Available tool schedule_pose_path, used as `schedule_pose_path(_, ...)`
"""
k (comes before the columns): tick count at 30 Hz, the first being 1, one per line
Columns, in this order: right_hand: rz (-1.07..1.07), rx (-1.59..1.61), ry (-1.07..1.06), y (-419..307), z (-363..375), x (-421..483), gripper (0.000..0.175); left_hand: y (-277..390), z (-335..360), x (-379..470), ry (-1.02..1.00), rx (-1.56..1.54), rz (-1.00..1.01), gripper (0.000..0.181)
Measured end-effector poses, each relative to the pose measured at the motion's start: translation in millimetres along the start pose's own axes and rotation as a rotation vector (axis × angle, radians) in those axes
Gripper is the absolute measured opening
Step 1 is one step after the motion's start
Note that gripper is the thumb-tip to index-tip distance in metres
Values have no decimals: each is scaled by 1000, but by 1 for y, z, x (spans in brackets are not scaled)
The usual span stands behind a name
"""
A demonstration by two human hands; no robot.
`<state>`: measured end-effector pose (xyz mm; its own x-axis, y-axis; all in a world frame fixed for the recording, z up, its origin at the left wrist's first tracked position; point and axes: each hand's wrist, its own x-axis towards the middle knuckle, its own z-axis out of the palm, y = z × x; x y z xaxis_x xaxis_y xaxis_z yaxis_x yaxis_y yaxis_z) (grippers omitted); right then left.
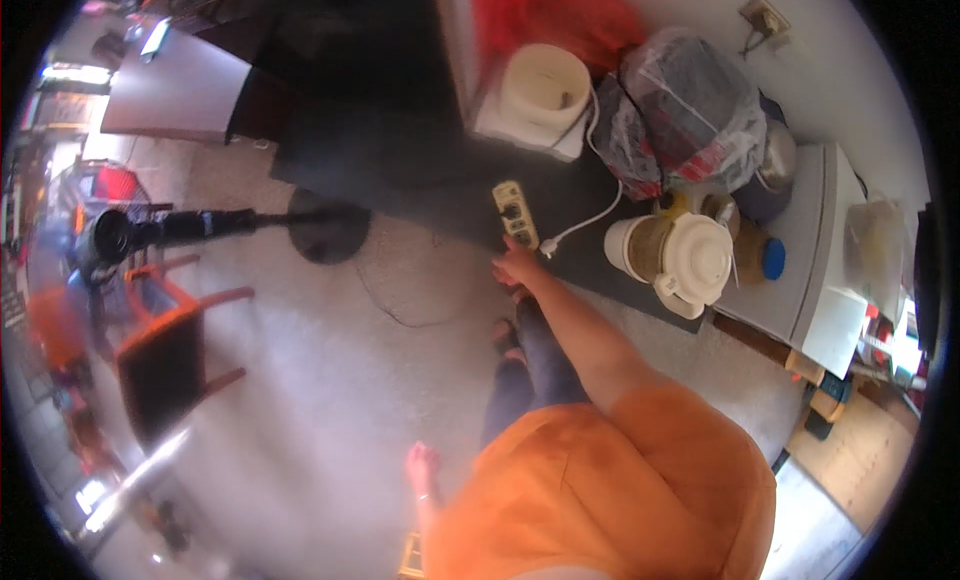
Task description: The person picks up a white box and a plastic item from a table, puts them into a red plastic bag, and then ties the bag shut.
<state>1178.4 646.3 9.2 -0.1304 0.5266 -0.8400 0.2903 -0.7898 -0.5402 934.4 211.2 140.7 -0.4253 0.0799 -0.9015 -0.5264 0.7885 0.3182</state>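
My right hand reaches forward to the near end of a cream power strip on a dark tabletop. One finger lies at the strip's edge; the other fingers are bent, and whether they grip it is unclear. A black plug sits in one of the strip's sockets. Just right of the strip lies a white plug, apart from it, on a white cord running towards a round white appliance. My left hand hangs low over the floor, blurred, with no object visible in it.
A white-lidded jug appliance stands right of the strip, before a jar with a blue cap. Behind are a bagged box and a wall socket. An orange chair and a black pedestal fan stand left.
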Motion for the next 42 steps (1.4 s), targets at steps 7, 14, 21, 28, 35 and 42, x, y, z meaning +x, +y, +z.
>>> schedule_pose_path(7,-213,-16,314,-14,-47,18,63,74,45,-5,-13,11,64,37)
schedule_pose_path(14,-294,-257,137,56,-67,-38,39,96,48,14,-75,111,169,35)
schedule_pose_path(21,-196,-18,306,194,-133,-142,35,91,38,40,-133,247,209,35)
schedule_pose_path(28,-237,489,575,191,-219,-247,43,76,50,65,-205,338,286,35)
schedule_pose_path(35,-254,274,721,87,-248,-287,58,59,66,45,-248,363,320,30)
schedule_pose_path(42,-52,122,365,43,-274,-268,66,35,66,48,-130,436,286,24)
